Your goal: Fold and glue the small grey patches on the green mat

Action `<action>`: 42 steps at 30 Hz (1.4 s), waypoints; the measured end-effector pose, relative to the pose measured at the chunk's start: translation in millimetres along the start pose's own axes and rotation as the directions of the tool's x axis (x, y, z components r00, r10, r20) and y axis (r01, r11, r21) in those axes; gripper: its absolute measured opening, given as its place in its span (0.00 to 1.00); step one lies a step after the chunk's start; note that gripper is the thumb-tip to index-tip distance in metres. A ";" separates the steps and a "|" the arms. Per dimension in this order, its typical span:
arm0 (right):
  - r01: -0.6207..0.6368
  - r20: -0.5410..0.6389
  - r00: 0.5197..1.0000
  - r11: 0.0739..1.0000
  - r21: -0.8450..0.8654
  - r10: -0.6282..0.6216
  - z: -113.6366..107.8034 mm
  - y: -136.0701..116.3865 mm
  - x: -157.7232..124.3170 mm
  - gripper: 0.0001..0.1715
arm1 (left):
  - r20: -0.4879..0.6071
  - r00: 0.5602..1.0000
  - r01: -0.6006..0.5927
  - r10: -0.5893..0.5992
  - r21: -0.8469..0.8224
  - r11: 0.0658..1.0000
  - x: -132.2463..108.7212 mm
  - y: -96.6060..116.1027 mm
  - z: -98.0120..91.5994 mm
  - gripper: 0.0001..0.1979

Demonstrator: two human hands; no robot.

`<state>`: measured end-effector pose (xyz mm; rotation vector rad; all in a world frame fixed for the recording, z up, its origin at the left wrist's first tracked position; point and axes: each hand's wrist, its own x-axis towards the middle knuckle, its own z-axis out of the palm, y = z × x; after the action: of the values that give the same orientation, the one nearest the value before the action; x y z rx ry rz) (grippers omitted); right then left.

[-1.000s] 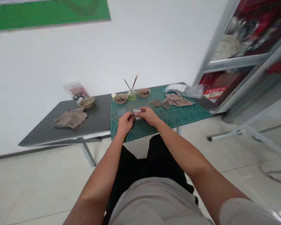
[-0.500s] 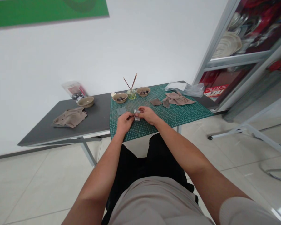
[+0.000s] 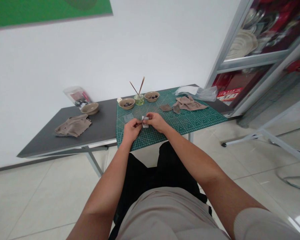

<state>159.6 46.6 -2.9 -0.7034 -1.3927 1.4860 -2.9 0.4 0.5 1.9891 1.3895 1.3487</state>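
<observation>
Close together over the front of a green cutting mat [image 3: 187, 124] are both hands. My right hand [image 3: 157, 122] pinches a small whitish piece of paper or packet [image 3: 145, 122] with darker marks; its exact kind is too small to tell. My left hand [image 3: 131, 130] is closed in a pinch right beside it, its fingertips meeting the piece's left edge. Whether the left fingers grip that piece or something tiny is hidden. Just behind my left hand lies a small clear bluish-grey sheet [image 3: 128, 117], flat on the mat.
Behind the hands stand two bowls [image 3: 126, 104] [image 3: 151, 97] with dark pieces, and a glass jar [image 3: 139, 100] holding two sticks. Brown cloth [image 3: 188, 103], two small brown patches [image 3: 166, 107] and a plastic bag [image 3: 205, 93] lie right. Another bowl [image 3: 89, 108] and cloth [image 3: 73, 125] lie left.
The view has shifted slightly. Both hands stay together at the same place on the mat; the whitish piece is tilted a little differently between them.
</observation>
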 end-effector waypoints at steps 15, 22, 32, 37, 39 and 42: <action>-0.007 0.058 0.998 0.997 0.076 0.002 -3.7 0.3 -1.2 0.28 | -0.027 0.994 -0.108 0.110 0.057 0.993 -0.5 1.3 -0.5 0.03; 0.003 -0.002 1.000 1.000 0.011 -0.003 -1.9 -3.8 -3.9 0.26 | 0.004 1.000 0.016 -0.016 -0.064 0.998 -2.1 -0.4 -0.3 0.03; 0.037 -0.189 0.982 0.998 0.057 -0.026 1.1 -2.6 -1.7 0.26 | -0.102 0.982 0.112 -0.160 -0.367 0.924 4.1 -0.7 -2.2 0.11; 0.065 -0.143 0.989 0.993 0.096 -0.051 1.9 -0.4 -3.6 0.23 | -0.066 0.988 0.127 -0.142 -0.187 0.974 5.1 0.0 -2.4 0.08; 0.089 -0.158 0.984 0.994 0.062 -0.078 1.4 0.4 -5.1 0.20 | -0.047 0.993 0.106 -0.111 -0.104 0.989 4.2 1.6 -2.4 0.07; 0.158 -0.224 0.959 0.983 -0.094 -0.176 -0.1 0.2 -7.7 0.16 | -0.052 0.996 0.073 -0.076 -0.067 0.995 3.2 2.2 -2.2 0.07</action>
<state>162.6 39.7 -4.5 -0.7605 -1.2991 1.1848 -3.5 1.6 4.7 1.8532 1.4111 1.4065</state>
